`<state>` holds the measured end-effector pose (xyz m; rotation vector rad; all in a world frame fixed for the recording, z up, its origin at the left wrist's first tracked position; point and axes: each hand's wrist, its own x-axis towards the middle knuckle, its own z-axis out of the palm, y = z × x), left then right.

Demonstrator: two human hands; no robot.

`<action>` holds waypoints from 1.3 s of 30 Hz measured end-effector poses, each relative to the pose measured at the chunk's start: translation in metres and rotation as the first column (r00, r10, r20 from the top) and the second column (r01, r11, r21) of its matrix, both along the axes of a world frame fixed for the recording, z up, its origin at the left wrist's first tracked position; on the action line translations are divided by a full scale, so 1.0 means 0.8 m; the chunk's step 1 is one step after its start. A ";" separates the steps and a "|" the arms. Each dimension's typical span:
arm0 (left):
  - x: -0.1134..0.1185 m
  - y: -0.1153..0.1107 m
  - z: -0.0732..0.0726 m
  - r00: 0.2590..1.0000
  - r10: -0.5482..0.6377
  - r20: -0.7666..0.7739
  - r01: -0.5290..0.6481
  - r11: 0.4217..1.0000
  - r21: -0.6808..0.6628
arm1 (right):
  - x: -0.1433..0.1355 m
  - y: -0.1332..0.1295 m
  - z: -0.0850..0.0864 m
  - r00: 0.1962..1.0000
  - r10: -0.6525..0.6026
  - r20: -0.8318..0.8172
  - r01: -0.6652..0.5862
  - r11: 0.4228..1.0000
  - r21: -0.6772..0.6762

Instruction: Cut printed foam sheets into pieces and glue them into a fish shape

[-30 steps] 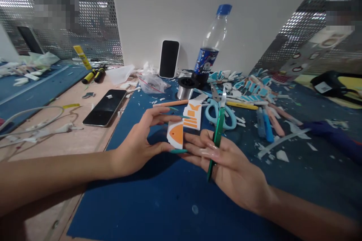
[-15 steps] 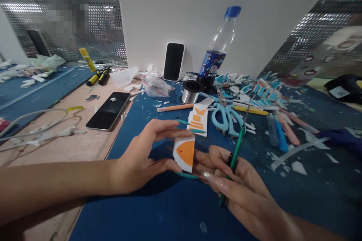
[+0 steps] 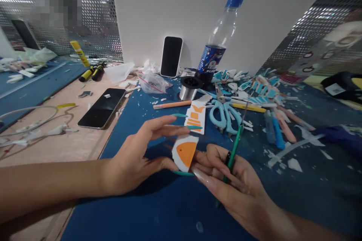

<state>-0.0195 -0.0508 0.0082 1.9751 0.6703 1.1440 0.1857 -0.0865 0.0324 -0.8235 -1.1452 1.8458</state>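
Observation:
My left hand point(image 3: 138, 154) pinches a small white piece point(image 3: 175, 154) bearing an orange rounded shape with a dark dot. Its thumb is at the lower left edge and its long-nailed fingers are above. My right hand point(image 3: 240, 180) meets the piece's right side with thumb and fingertips. Across that palm lies a slim green craft knife point(image 3: 235, 143), its thin tip pointing up and away. Just beyond the left fingers rests a white sheet point(image 3: 201, 122) with more orange shapes. Light-blue-handled scissors point(image 3: 217, 117) lie right of it.
Behind are a propped phone point(image 3: 171, 56), a wire spool point(image 3: 188, 90) and a Pepsi bottle point(image 3: 212, 56). White and blue scraps point(image 3: 260, 90) cover the back right. Another phone point(image 3: 102, 108) lies at left. An orange stick point(image 3: 172, 104) and blue cutter point(image 3: 277, 130) lie on the mat.
The white piece has turned clockwise, its top leaning right. My right thumb has come to its lower right corner. The whole view has shifted slightly, with background things appearing further left and higher.

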 end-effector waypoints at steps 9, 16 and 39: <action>0.001 0.002 -0.001 0.996 -0.043 0.083 0.046 0.998 -0.037 | 0.007 0.002 -0.007 0.998 -0.052 -0.031 0.049 0.996 -0.080; 0.001 0.003 -0.002 0.991 -0.063 0.117 0.072 0.995 -0.067 | 0.009 0.009 -0.005 0.996 -0.006 -0.089 -0.012 0.979 -0.203; -0.001 0.005 0.002 0.997 0.010 0.082 -0.015 0.998 0.058 | 0.028 0.035 -0.010 0.926 -0.171 0.337 -0.047 0.833 0.552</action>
